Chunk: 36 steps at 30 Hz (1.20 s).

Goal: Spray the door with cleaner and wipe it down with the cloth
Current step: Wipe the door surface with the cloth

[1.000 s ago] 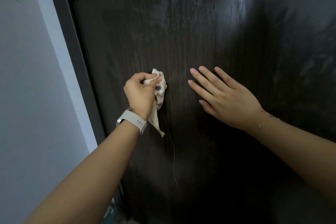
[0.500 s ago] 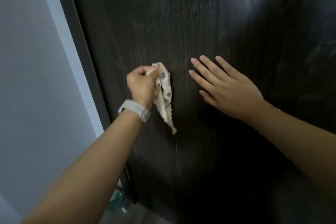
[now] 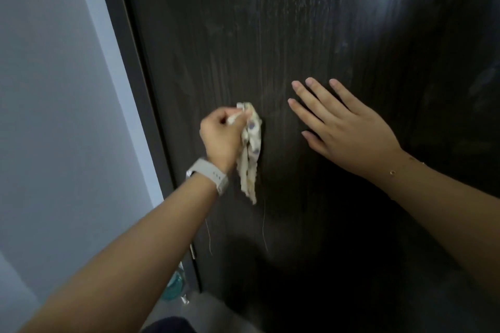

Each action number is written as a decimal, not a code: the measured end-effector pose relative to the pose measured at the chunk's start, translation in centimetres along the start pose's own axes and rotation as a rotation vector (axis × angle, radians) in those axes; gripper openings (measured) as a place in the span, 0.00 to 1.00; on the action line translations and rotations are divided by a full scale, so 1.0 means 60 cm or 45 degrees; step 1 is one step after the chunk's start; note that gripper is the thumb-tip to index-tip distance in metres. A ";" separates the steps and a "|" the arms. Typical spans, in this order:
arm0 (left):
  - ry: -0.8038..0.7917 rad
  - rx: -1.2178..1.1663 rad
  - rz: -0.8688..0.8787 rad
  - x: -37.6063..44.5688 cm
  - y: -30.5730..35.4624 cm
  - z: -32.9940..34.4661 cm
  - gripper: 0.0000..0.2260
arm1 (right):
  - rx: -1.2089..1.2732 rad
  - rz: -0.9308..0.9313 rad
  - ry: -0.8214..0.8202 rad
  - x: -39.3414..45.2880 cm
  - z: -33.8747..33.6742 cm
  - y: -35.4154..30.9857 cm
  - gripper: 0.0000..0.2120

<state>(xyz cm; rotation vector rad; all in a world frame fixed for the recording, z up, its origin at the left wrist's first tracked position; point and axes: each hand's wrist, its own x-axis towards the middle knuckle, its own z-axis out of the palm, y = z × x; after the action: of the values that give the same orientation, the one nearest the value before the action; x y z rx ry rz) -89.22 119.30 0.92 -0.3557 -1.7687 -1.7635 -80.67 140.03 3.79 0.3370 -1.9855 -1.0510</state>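
A dark wood-grain door (image 3: pixel 311 35) fills most of the view, with pale wet streaks across its upper part. My left hand (image 3: pixel 220 138) grips a bunched cream cloth with dark spots (image 3: pixel 251 149) and holds it against the door; the cloth's loose end hangs down with a thin thread trailing below. My right hand (image 3: pixel 343 130) lies flat on the door to the right of the cloth, fingers straight and spread. A pale watch sits on my left wrist.
The dark door frame (image 3: pixel 135 76) runs down the left of the door, beside a grey-white wall (image 3: pixel 54 116). A clear bottle with bluish liquid (image 3: pixel 174 285) stands on the floor by the frame's foot, partly hidden behind my left forearm.
My left hand with the cloth has shifted a little along the door and the cloth's tail now hangs straighter down. My right hand has stayed flat on the door. The camera has tilted slightly.
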 end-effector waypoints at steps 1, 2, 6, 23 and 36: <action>0.027 -0.025 0.061 0.023 0.020 0.004 0.05 | -0.006 -0.001 0.003 0.001 0.001 0.000 0.30; 0.051 -0.053 0.087 0.043 0.035 0.006 0.06 | -0.008 -0.002 0.006 0.002 0.002 -0.001 0.30; 0.047 -0.040 0.046 0.043 0.014 0.000 0.07 | -0.034 0.004 0.009 0.002 0.003 -0.002 0.31; -0.006 0.029 -0.213 -0.050 -0.079 -0.002 0.05 | -0.130 0.010 0.085 0.000 0.008 -0.003 0.30; -0.031 0.064 -0.218 -0.080 -0.095 0.006 0.05 | -0.101 -0.038 0.094 -0.006 0.015 0.000 0.29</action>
<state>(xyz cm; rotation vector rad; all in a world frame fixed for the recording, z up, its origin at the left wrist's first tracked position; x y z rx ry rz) -88.92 120.28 -6.45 -0.2110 -1.9061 -1.8346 -81.14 140.71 3.36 0.3588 -1.8727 -1.1172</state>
